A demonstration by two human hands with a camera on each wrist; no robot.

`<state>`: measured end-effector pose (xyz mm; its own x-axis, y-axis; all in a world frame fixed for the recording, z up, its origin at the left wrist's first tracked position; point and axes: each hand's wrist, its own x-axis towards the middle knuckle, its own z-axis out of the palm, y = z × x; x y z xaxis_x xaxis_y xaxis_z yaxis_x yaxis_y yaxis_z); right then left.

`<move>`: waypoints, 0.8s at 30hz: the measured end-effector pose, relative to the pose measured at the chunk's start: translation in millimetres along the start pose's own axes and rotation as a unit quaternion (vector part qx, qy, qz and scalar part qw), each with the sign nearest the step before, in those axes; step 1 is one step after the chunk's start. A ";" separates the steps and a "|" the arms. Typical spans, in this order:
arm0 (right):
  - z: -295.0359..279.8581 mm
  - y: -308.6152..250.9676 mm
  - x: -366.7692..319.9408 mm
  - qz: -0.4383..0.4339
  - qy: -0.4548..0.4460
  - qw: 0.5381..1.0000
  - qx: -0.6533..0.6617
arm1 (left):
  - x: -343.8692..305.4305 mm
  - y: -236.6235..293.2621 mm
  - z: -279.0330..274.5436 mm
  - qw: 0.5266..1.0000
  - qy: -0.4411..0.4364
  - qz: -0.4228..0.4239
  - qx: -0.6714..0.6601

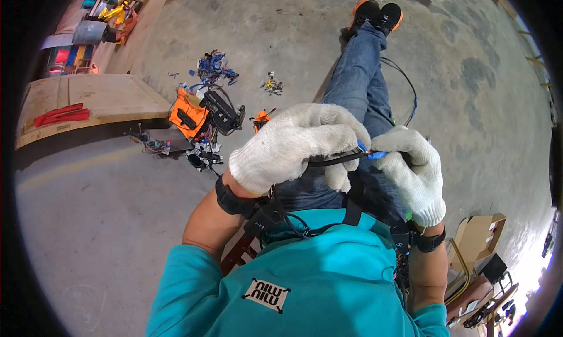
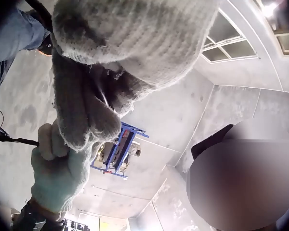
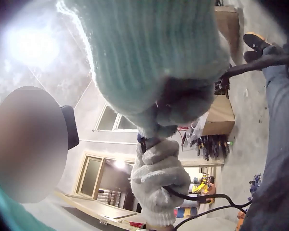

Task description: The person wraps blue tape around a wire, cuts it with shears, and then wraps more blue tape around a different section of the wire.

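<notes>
White knit gloves cover both hands. The left hand [image 1: 302, 140] grips a black cable [image 1: 337, 160] over the lap, fingers curled round it. At the cable's end, blue pieces [image 1: 375, 155] with a bit of red lie between the two hands. The right hand [image 1: 416, 170] pinches the blue part with thumb and fingers. In the right wrist view the left hand [image 3: 160, 180] is closed round the cable, close below the right hand [image 3: 154, 72]. The left wrist view has the left hand [image 2: 130, 43] large in front, the right hand [image 2: 60, 175] beyond it; fingertips there partly hide each other.
Jeans-clad legs [image 1: 352, 85] stretch out over the concrete floor. To the left lie a blue scrap pile [image 1: 214, 68], an orange bag [image 1: 189, 113], a black case [image 1: 221, 111] and loose wires [image 1: 155, 142]. A wooden table [image 1: 99, 96] stands far left, a cardboard box [image 1: 478, 237] at lower right.
</notes>
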<state>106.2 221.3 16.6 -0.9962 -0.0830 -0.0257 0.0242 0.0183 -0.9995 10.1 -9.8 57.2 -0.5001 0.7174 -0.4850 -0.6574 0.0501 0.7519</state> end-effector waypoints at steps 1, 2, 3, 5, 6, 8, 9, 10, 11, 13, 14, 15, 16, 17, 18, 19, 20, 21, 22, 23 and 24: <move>1.2 -1.4 -0.3 0.000 -0.001 1.000 0.000 | -0.3 -0.6 -0.5 1.000 -0.010 0.011 -0.009; 3.1 -4.3 -1.1 0.019 0.015 1.000 0.017 | -0.5 -1.3 -1.3 1.000 -0.010 0.012 -0.009; 4.1 -6.2 -1.6 0.037 0.032 0.998 0.034 | -0.6 -1.9 -2.4 1.000 -0.015 0.020 -0.011; 4.6 -5.8 -2.8 0.052 0.038 0.997 0.040 | -0.5 -3.1 -4.3 0.999 -0.021 0.029 -0.013; 4.7 -5.2 -3.1 0.067 0.045 0.996 0.045 | -0.5 -3.7 -5.4 0.999 -0.029 0.030 -0.033; 4.5 -4.3 -2.9 0.059 0.046 0.997 0.034 | -0.4 -5.9 -6.7 0.997 -0.037 0.032 -0.054; 4.3 -4.0 -2.8 0.050 0.048 0.997 0.023 | 0.0 -7.4 -6.7 0.998 -0.036 0.040 -0.043; 4.0 -4.4 -3.5 0.051 0.047 0.997 0.023 | -0.1 -8.3 -6.3 0.998 -0.035 0.047 -0.033; 3.8 -4.6 -4.1 0.054 0.047 0.997 0.031 | -0.5 -7.7 -5.9 0.998 -0.035 0.048 -0.034; 2.6 -3.0 -3.5 0.057 0.046 0.997 0.038 | -1.7 -4.7 -3.7 0.999 -0.032 0.037 -0.018; 1.7 -0.1 -2.0 0.013 0.038 0.999 0.027 | -2.4 -2.4 -2.2 0.999 -0.032 0.037 -0.019; 1.0 2.0 -0.6 -0.033 0.031 0.999 0.015 | -3.1 0.6 -0.5 0.999 -0.025 0.031 0.007; 0.5 3.1 0.4 -0.032 0.031 0.999 0.014 | -3.5 2.6 0.9 0.999 -0.019 0.025 0.033; -0.2 3.9 1.3 -0.062 0.025 0.998 0.001 | -3.5 3.4 1.9 0.999 -0.020 0.025 0.032; -0.6 4.1 1.3 -0.093 0.020 0.995 -0.011 | -3.3 3.9 2.9 0.999 -0.016 0.021 0.033; -0.4 3.0 0.7 -0.092 0.020 0.996 -0.012 | -3.4 4.3 4.1 0.999 -0.012 0.017 0.034; 0.8 0.5 0.7 -0.102 0.033 0.993 -0.044 | -3.8 5.4 5.2 0.999 -0.013 0.017 0.034; 2.2 -2.7 1.1 -0.112 0.047 0.990 -0.076 | -4.4 6.8 6.2 0.998 0.003 0.019 0.053; 4.7 -8.3 0.1 -0.112 0.047 0.990 -0.076 | -5.1 8.0 7.3 0.997 0.020 0.020 0.073; 8.0 -16.0 -2.3 -0.109 0.075 0.978 -0.160 | -6.0 8.6 8.4 0.997 0.019 0.020 0.072; 9.5 -21.1 -4.3 -0.104 0.103 0.959 -0.242 | -6.9 9.0 9.8 0.996 0.026 0.026 0.085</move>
<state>110.7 211.8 37.6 -0.9718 0.0628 0.2274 -0.1690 0.4871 -0.8568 13.1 -7.5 71.7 -0.5624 0.6856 -0.4622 -0.5275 0.1330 0.8391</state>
